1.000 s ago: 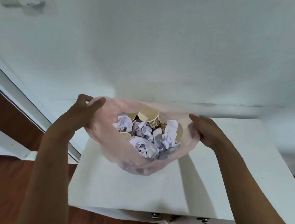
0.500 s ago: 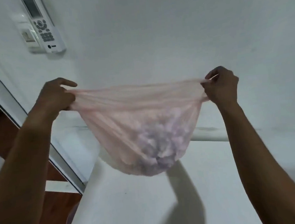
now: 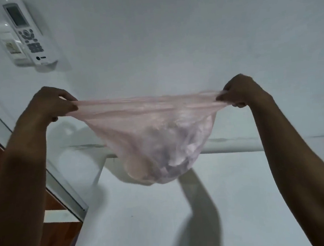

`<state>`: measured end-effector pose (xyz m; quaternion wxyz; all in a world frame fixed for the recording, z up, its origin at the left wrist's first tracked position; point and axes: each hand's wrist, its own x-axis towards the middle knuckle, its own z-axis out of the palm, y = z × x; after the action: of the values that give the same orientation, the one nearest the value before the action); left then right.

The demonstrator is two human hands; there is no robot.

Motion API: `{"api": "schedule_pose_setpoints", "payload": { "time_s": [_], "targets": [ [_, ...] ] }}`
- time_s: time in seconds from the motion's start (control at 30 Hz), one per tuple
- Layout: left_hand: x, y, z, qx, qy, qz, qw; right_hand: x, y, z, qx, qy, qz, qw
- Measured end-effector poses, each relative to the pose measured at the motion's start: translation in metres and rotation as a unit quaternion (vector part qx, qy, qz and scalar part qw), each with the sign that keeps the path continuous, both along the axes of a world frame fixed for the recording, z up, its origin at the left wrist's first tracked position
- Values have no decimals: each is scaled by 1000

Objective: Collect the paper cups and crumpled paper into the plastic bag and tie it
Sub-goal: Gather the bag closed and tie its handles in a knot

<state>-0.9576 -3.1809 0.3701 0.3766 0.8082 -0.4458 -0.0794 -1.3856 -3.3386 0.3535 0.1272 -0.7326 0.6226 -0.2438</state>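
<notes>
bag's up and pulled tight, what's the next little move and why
Probably bring the two hands toward each other and cross the stretched ends to start a knot. The left hand and right hand each pinch one end of the bag mouth, pulled flat and shut between them, and the load hangs clear above the table. Nothing is tied yet.

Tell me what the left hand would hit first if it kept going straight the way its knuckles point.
Probably the bare white wall: the left hand points up and forward toward it. Depth is unclear.
</notes>
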Motion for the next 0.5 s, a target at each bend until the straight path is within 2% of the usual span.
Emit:
{"api": "schedule_pose_setpoints", "payload": {
  "time_s": [0.03,0.13,0.2,0.23,0.33,0.37,0.43,0.47,0.5],
  "targets": [
    [0,0,0,-14,12,-11,1000,-4,5,-1,1,-9,3,1000],
    [-4,0,1,-10,33,-5,999,-6,6,-2,-113,-61,-36,991],
    [-8,-4,-8,25,20,-20,999,-5,11,-13,-31,-4,4,999],
    [-11,-6,-10,0,28,-22,999,-8,13,-17,-12,-12,12,1000],
    [-13,-8,-14,-41,34,12,999,-10,11,-10,-175,-137,-50,974],
    [-13,-9,-19,-26,24,21,999,-8,9,-8,-191,-137,-41,971],
    [-18,-13,-23,-23,22,18,999,-4,15,-3,-135,-75,5,988],
    [-20,-14,-23,-25,31,20,999,-3,17,2,-142,-71,5,987],
    [-19,-13,-23,-26,43,22,998,-3,17,10,-187,-91,-12,978]
  ]
}}
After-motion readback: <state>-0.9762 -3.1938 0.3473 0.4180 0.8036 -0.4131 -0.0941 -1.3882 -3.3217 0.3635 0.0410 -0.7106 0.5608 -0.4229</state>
